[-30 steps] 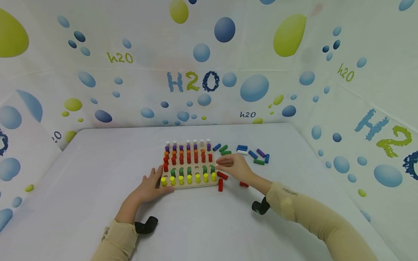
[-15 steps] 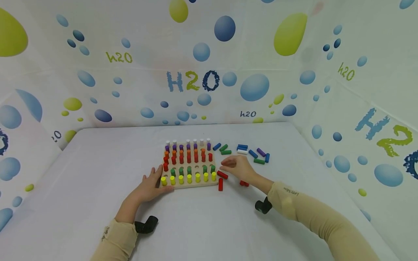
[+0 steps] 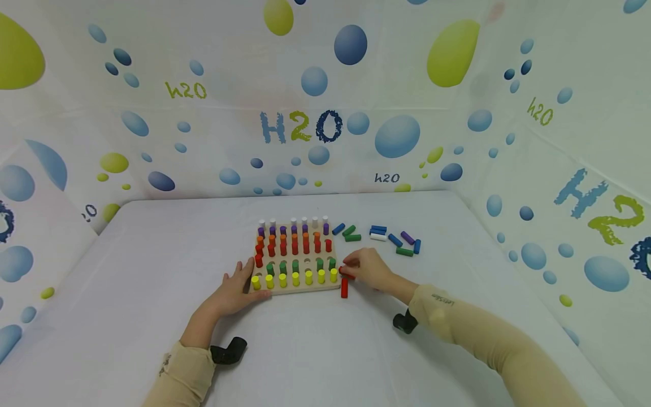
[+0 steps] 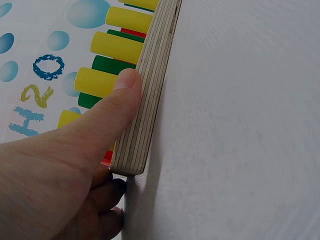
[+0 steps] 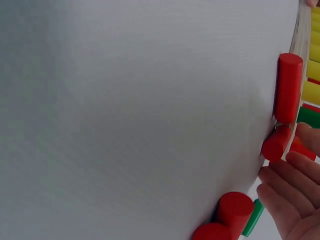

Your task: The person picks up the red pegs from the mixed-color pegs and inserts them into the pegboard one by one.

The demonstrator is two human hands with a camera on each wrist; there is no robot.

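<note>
A wooden pegboard point(image 3: 305, 292) stands on the table with rows of yellow, green, red, orange, purple and white pegs in it. My left hand point(image 3: 234, 291) holds its front left corner: in the left wrist view the thumb lies on the layered front edge and the fingers sit around the corner. Beside the board's right edge, my right hand point(image 3: 372, 268) reaches over a loose red peg point(image 5: 276, 143), thumb and fingers apart around it; whether they touch it I cannot tell. Another red peg point(image 3: 344, 288) lies just in front of that one.
Right of the board's back lie loose pegs: green point(image 3: 352, 238), blue point(image 3: 395, 240), white point(image 3: 378, 237) and purple point(image 3: 407, 237). Two more red pegs point(image 5: 235, 210) lie near the right hand, mostly hidden by it in the head view. A patterned cloth point(image 3: 315, 82) hangs behind the table.
My right hand first drew back slightly from the board's right edge, then moved down and forward onto the loose red peg beside it. The left hand has stayed on the corner.
</note>
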